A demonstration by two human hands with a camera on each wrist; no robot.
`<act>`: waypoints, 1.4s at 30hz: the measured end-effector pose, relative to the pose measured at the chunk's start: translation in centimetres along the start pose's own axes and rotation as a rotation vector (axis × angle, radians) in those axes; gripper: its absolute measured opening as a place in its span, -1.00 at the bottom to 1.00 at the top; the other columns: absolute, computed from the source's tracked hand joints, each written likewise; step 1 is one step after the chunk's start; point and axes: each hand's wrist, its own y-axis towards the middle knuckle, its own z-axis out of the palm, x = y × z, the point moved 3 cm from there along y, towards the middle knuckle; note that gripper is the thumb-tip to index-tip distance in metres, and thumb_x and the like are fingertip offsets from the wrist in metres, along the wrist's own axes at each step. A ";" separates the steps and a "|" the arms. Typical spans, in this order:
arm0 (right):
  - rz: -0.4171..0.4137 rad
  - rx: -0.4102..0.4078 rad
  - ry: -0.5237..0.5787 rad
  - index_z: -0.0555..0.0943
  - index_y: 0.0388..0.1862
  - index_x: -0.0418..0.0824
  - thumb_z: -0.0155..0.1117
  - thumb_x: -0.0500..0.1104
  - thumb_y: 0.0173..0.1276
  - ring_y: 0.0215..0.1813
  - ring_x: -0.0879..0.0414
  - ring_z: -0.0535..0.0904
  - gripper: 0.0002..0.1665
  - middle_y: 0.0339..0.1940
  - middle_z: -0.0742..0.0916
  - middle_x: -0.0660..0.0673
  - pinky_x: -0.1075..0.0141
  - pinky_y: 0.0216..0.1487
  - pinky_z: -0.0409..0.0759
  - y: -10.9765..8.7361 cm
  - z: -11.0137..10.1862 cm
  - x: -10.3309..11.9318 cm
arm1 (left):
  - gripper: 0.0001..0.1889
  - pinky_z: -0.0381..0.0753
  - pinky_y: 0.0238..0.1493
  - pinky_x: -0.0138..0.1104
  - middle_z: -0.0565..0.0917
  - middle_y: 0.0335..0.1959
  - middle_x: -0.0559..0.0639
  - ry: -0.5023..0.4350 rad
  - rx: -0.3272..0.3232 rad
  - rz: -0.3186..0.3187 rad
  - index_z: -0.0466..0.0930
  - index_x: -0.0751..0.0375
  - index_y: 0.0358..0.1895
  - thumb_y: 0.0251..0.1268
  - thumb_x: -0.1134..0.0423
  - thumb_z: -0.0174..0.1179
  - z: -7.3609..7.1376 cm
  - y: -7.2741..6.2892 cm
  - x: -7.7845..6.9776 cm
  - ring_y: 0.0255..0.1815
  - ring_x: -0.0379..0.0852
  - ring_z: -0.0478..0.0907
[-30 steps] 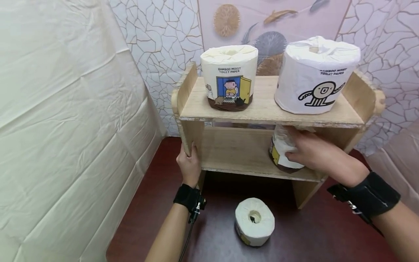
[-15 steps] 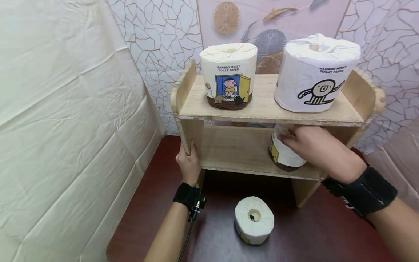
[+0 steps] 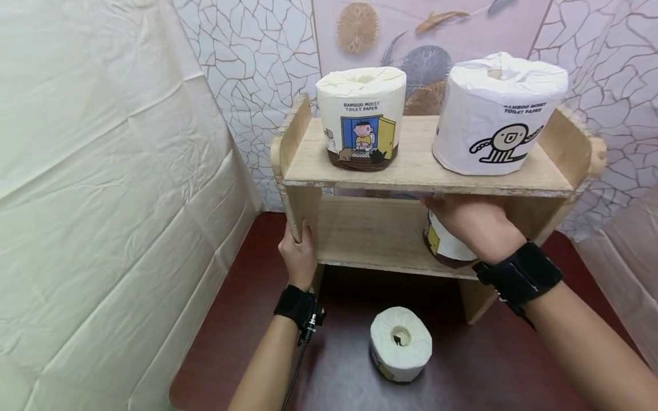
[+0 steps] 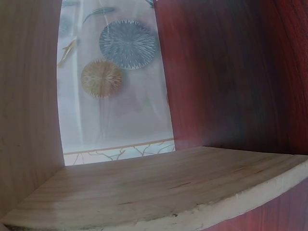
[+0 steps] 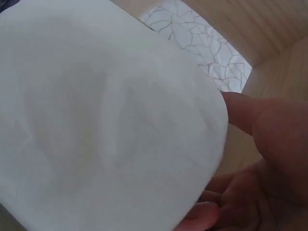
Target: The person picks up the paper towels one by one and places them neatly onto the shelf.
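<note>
My left hand (image 3: 300, 257) grips the left side panel (image 3: 294, 211) of a small wooden two-tier shelf. That hand is out of sight in the left wrist view, where the shelf's pale boards (image 4: 144, 192) fill the lower part. On the lower tier, at the right, stands a wrapped toilet roll (image 3: 446, 242), and my right hand (image 3: 475, 225) reaches over its top under the upper board. Up close in the right wrist view, the white roll (image 5: 120, 120) sits between the thumb and the curled fingers of my right hand (image 5: 269, 159). Its far side is hidden.
On the upper tier stand a cartoon-printed toilet roll (image 3: 362, 123) and a bigger white roll (image 3: 498, 123). Another toilet roll (image 3: 401, 345) stands on the dark red table (image 3: 354, 388) in front. Pale cloth (image 3: 103, 200) hangs at the left.
My right hand has shifted left across the top of the lower-tier roll, its thumb moving from the front toward the roll's left side. My left hand keeps its grip.
</note>
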 end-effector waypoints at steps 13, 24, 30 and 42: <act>0.218 -0.055 0.750 0.20 0.68 -0.23 0.41 -0.04 0.46 0.57 -0.32 0.07 -0.05 0.64 0.16 -0.41 -0.28 0.55 -0.06 1.6 0.1 -0.1 | -0.73 0.57 -0.37 0.06 0.75 -0.19 0.47 0.017 -0.083 -0.072 0.64 0.49 0.19 0.52 0.48 0.22 0.1 0.9 -0.8 -0.37 0.21 0.66; 0.286 0.022 0.735 0.27 0.62 -0.30 0.56 0.06 0.32 0.50 -0.39 0.23 0.05 0.58 0.27 -0.44 -0.29 0.43 0.29 1.9 0.6 0.8 | -0.73 0.61 -0.28 0.12 0.75 -0.11 0.48 0.033 -0.082 -0.075 0.63 0.52 0.18 0.52 0.48 0.20 -0.7 0.8 -2.3 -0.25 0.27 0.71; 0.311 0.039 0.737 0.23 0.64 -0.28 0.56 0.04 0.31 0.55 -0.43 0.13 0.08 0.60 0.22 -0.45 -0.37 0.50 0.06 1.8 0.9 0.9 | -0.71 0.63 -0.27 0.08 0.77 -0.08 0.43 0.013 -0.050 -0.096 0.65 0.45 0.22 0.54 0.44 0.22 -0.3 0.4 -0.2 -0.22 0.26 0.74; 0.282 0.036 0.650 0.28 0.61 -0.38 0.34 -0.26 0.27 0.52 -0.50 0.04 -0.08 0.59 0.18 -0.53 -0.48 0.43 -0.02 0.9 1.4 1.2 | -0.73 0.58 -0.34 -0.04 0.77 -0.16 0.42 0.015 -0.042 -0.079 0.66 0.48 0.18 0.52 0.46 0.23 0.3 0.0 -0.7 -0.35 0.11 0.66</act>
